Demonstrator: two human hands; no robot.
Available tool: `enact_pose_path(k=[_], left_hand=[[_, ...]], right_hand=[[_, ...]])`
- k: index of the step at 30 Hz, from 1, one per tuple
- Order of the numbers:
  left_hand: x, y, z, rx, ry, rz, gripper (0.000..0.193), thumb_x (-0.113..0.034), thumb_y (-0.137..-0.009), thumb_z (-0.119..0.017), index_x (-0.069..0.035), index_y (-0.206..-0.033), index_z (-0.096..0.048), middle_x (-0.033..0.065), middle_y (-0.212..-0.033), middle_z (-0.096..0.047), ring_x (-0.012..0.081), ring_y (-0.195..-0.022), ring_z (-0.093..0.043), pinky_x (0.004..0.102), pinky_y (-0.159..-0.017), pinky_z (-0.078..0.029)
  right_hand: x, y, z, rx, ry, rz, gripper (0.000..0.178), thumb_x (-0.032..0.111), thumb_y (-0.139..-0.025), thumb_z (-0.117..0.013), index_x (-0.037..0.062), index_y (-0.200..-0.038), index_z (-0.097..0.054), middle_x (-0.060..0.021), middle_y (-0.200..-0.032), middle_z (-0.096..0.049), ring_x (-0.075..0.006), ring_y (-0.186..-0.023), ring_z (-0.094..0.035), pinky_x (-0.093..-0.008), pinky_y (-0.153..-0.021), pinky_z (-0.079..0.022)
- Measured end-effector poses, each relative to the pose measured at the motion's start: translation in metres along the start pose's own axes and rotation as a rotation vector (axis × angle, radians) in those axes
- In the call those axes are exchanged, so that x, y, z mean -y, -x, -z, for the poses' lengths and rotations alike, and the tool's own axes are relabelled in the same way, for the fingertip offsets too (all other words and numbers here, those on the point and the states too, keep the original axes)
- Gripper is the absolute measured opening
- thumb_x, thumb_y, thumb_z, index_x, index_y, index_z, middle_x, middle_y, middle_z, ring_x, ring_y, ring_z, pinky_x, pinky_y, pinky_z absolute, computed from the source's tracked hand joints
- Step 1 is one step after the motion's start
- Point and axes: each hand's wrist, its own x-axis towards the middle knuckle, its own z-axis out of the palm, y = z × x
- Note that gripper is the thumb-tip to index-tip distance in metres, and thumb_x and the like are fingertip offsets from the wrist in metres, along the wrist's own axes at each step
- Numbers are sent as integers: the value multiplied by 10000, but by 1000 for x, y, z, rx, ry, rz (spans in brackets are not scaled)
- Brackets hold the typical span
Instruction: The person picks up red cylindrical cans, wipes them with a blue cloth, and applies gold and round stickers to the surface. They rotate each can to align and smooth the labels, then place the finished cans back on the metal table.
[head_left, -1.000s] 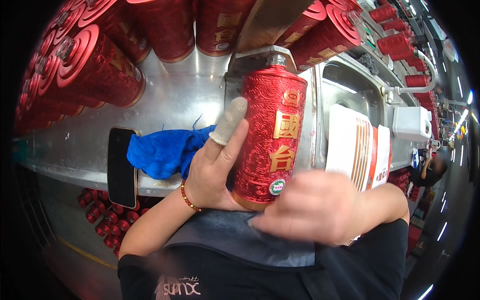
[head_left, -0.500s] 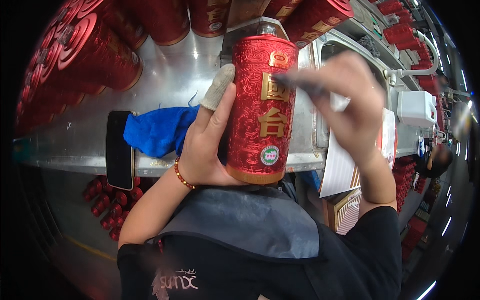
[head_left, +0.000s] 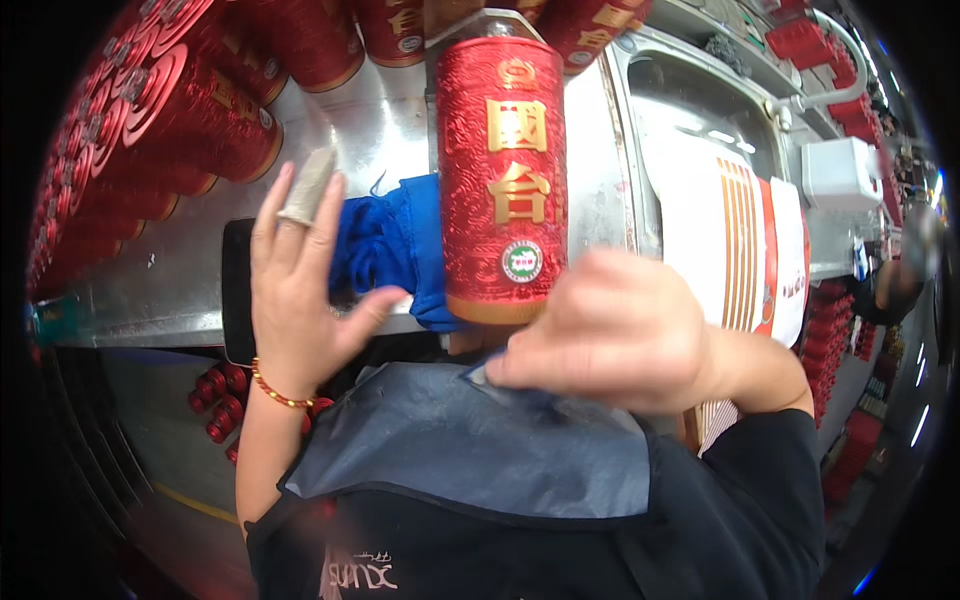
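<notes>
A red embossed bottle with gold lettering, a gold base band and a clear cap is in front of me at the bench edge, with neither hand gripping it. My left hand is open, fingers spread, with a beige finger cot on one finger. It is over the dark phone-like slab and beside a crumpled blue cloth. My right hand, slightly blurred, is closed just below the bottle's base, over my grey apron. A small bluish-grey piece shows at its fingertips; I cannot tell what it is.
Several similar red bottles crowd the left and back of the metal bench. To the right are a sink with a white tap, a white-and-orange striped packet and a white jug. More red bottles line the far right.
My left hand has let go of the bottle and moved left, fingers spread. My right hand has dropped from beside the bottle's upper part to the apron. The bottle sits slightly farther left and away.
</notes>
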Motion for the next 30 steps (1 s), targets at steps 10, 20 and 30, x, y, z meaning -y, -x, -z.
enact_pose_path(k=[10, 20, 30], left_hand=[[40, 3, -16, -117, 158, 79, 378, -66, -898, -756, -76, -1276, -737, 128, -982, -618, 261, -894, -625, 351, -818, -511], [-95, -65, 16, 89, 260, -320, 535, -133, -762, -731, -10, -1281, -707, 166, -1308, -653, 347, -1295, -594, 488, -1141, -426], [-89, -115, -12, 43, 211, -358, 402, -201, -769, -655, -29, -1122, -742, 129, -1148, -706, 322, -1270, -621, 487, -1117, -443]], right_hand=[[4, 9, -13, -89, -65, 38, 234, 138, -800, -759, 162, -1031, -785, -5, -857, -664, -191, -788, -666, -328, -690, -574], [-97, 16, 80, -593, 91, -484, 335, 213, -971, -773, 43, -1258, -743, -92, -1076, -765, -168, -983, -724, -268, -859, -562], [-80, 46, 53, -938, -296, -594, 275, 19, -931, -770, -22, -1200, -733, -66, -1098, -759, -113, -992, -690, -253, -895, -538]])
